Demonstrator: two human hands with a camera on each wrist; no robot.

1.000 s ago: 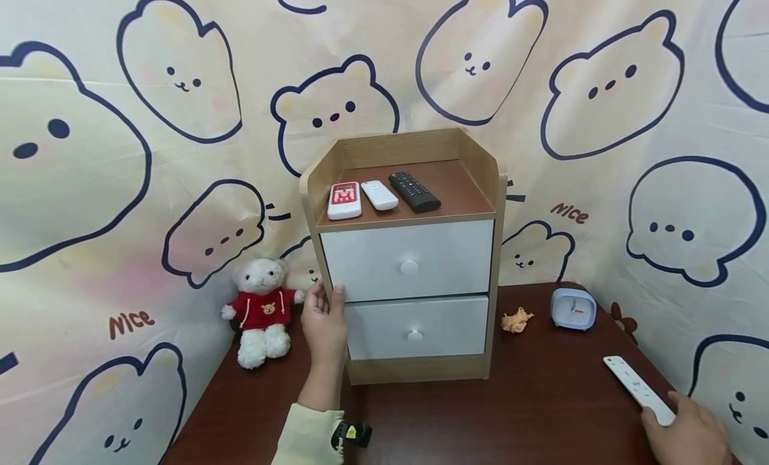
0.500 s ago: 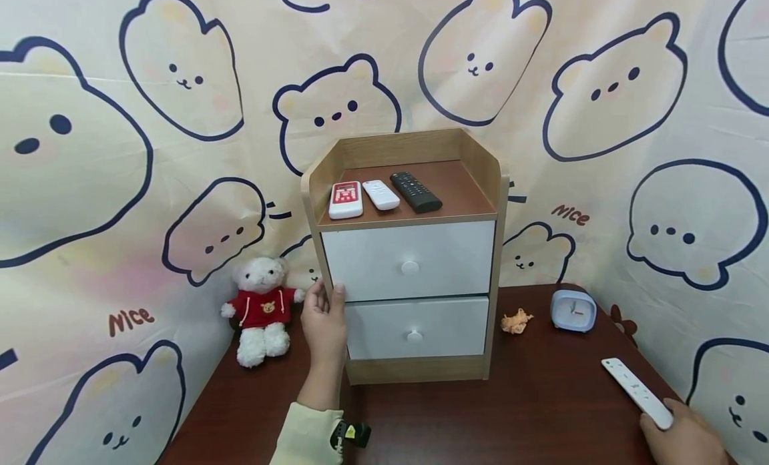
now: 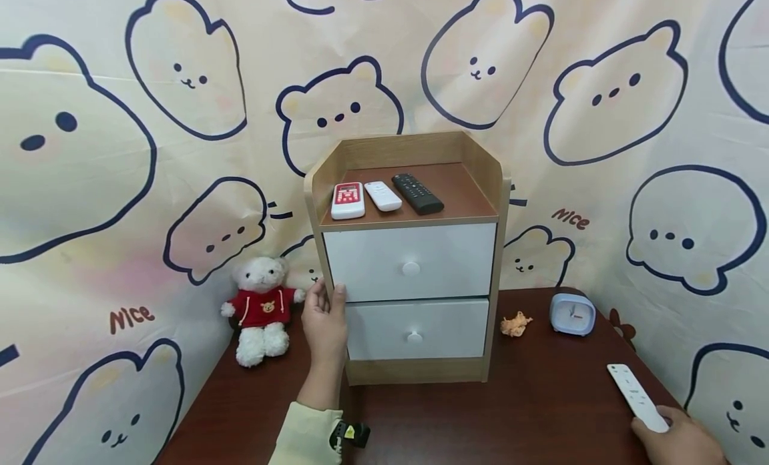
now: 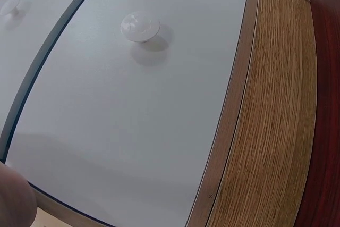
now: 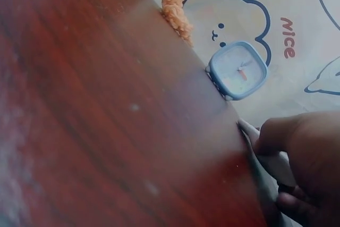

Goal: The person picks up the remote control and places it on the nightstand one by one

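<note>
In the head view, a small wooden cabinet (image 3: 414, 373) with two white drawers stands at the middle. My left hand (image 3: 323, 331) holds its left side edge, thumb at the front and fingers along the side. One fingertip (image 4: 15, 200) shows at the drawer's edge in the left wrist view. At the lower right, my right hand (image 3: 681, 438) grips the near end of a long white remote control (image 3: 637, 397). The right wrist view shows the right hand (image 5: 308, 158) around this remote, partly hiding it, at the table's edge.
On the cabinet top lie a red-and-white remote (image 3: 348, 201), a small white remote (image 3: 383, 196) and a black remote (image 3: 417, 193). A teddy bear (image 3: 262, 311) in red sits left. Right of the cabinet are a crumpled orange-tan piece (image 3: 516, 324) and a blue clock (image 3: 573, 313) on the table (image 3: 480, 425).
My right hand has shifted slightly left and down with the white remote, which now points a little more away from me. My left hand stays at the cabinet's side.
</note>
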